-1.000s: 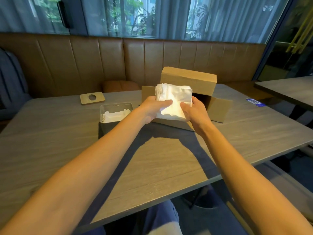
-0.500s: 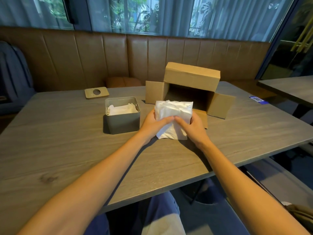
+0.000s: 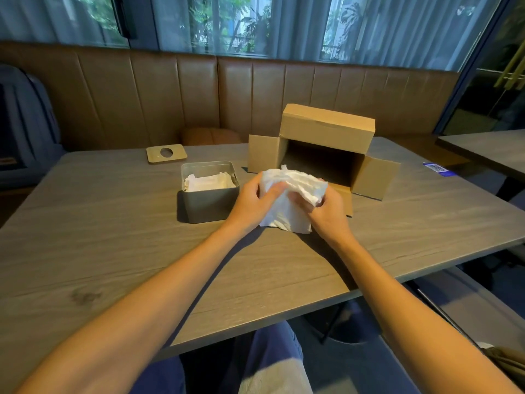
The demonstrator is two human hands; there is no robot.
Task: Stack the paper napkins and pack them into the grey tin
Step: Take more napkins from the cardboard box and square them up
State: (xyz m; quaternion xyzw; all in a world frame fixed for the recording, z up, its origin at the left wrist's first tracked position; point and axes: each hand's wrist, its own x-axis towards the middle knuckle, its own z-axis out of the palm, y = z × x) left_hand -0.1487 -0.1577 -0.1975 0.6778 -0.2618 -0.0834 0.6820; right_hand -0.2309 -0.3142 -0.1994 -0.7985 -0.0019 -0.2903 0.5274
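Note:
A thick stack of white paper napkins (image 3: 287, 211) stands on its lower edge on the wooden table, just right of the grey tin (image 3: 209, 201). My left hand (image 3: 252, 200) grips the stack's left side, thumb across the front. My right hand (image 3: 326, 210) grips its right side and curls the top napkins over. The tin is open, and white napkins (image 3: 208, 182) lie inside it below the rim.
An open cardboard box (image 3: 326, 132) lies on its side behind the stack, flaps spread. A tan lid with a round hole (image 3: 166, 153) sits at the table's far edge. A blue card (image 3: 437, 169) lies far right. A brown bench runs behind the table (image 3: 113, 237).
Both hands have brought the napkin stack out of the cardboard box and down toward me onto the table beside the tin. My right hand now bends the top napkins.

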